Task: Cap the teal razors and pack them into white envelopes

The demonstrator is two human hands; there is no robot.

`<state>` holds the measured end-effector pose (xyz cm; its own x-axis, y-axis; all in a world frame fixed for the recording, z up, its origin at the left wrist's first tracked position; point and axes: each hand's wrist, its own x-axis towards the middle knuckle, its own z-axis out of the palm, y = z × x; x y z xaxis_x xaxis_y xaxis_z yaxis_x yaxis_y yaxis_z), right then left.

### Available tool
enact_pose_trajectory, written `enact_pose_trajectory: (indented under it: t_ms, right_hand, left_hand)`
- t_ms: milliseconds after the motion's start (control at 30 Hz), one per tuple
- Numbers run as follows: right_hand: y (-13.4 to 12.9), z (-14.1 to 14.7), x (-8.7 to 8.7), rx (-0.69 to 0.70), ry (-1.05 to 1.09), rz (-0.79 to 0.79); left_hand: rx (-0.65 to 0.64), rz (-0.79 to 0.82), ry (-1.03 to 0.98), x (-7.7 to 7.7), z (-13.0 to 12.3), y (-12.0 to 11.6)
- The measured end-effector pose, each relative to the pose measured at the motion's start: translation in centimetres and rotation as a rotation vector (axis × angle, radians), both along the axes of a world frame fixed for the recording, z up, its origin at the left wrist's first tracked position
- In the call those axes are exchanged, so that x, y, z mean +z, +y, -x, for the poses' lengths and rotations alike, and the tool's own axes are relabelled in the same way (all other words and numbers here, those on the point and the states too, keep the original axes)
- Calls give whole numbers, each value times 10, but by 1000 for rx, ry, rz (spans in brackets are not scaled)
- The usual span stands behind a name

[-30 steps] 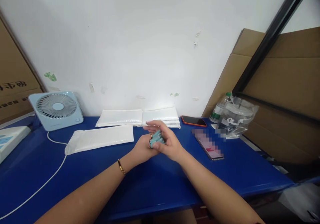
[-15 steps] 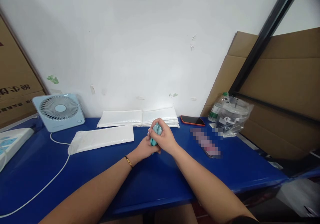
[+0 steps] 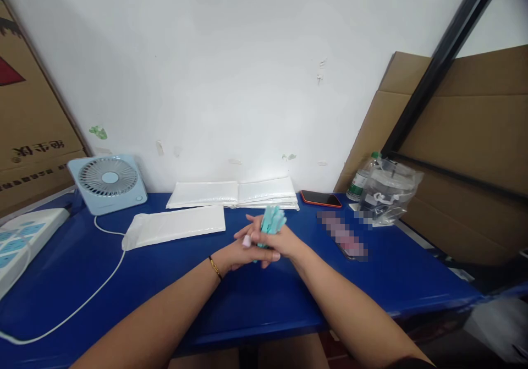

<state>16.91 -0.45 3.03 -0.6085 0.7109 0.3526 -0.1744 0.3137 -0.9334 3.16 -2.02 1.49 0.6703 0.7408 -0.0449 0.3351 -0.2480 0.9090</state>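
Between my two hands is a bundle of turquoise strips (image 3: pixel 272 220), its loose ends fanned out above my fingers; what kind of strips they are I cannot make out. My right hand (image 3: pixel 275 241) is closed round the bundle from the right. My left hand (image 3: pixel 244 251), with a gold-and-dark bracelet (image 3: pixel 215 268) at the wrist, grips from the left, its thumb lying across the front. The fingers overlap and hide the lower part of the bundle. A small pale pink piece (image 3: pixel 246 241) shows by the right thumb. Both hands are above the blue table (image 3: pixel 264 308).
A flat white packet (image 3: pixel 177 227) lies left of my hands, with stacked white packets (image 3: pixel 231 194) behind. A blue fan (image 3: pixel 109 179), its cable, and a power strip (image 3: pixel 25 245) stand left. Rightward are a phone (image 3: pixel 320 198), a blurred pink item (image 3: pixel 344 234), a bottle (image 3: pixel 358 185) and a bagged container (image 3: pixel 390 187).
The turquoise bundle, earlier mostly enclosed by my hands, now sticks up with its ends spread. My hands have shifted slightly right and lower, and the fingers have rearranged. The view has turned a little.
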Motion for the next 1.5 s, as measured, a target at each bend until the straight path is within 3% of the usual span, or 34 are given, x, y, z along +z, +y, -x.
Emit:
enact_pose_trajectory:
  t_ms: [67,100,167,233,333,467,600,700,767,833,967,1067,1167,1300,1500]
  right_hand:
    - [9,-4,-2,-202,188,110]
    - [16,-8,-4,-295,276,143]
    - [30,-15,-10,-440,379,132]
    - [42,-19,-20,-573,356,88]
    - [53,-21,-38,-653,189,67]
    - [57,-18,-54,-631,187,95]
    - [60,-22,-55,-637,253,205]
    - [60,-27,-46,-571,360,312]
    - [59,-30,-39,-498,448,373]
    - [58,-31,-35,-440,511,436]
    - [61,-33,-33,-445,621,602]
    - [65,-35,-34,-477,764,700]
    - [67,-39,-32,-491,814,708]
    - [66,-43,-28,-534,735,649]
    - [67,-50,-20,-554,762,525]
  left_hand:
    - [97,-174,12,6,12,8]
    - [171,-335,87,7,21,13]
    - [346,-621,370,9,43,25]
    - [470,-742,657,7,64,35]
    - [474,-676,953,2,81,43]
    - [416,-640,1006,4,78,34]
    - [240,-653,843,12,70,-8]
    - [-17,-566,554,12,69,-50]
    - [-106,-478,438,9,75,-68]
    - [-33,-441,403,3,83,-74]
    - [308,-391,444,0,91,-59]
    - [475,-333,542,5,71,-43]
    - [647,-412,764,7,33,-25]
    - [612,-419,891,1,-2,3]
    - [535,-513,759,-3,2,17]
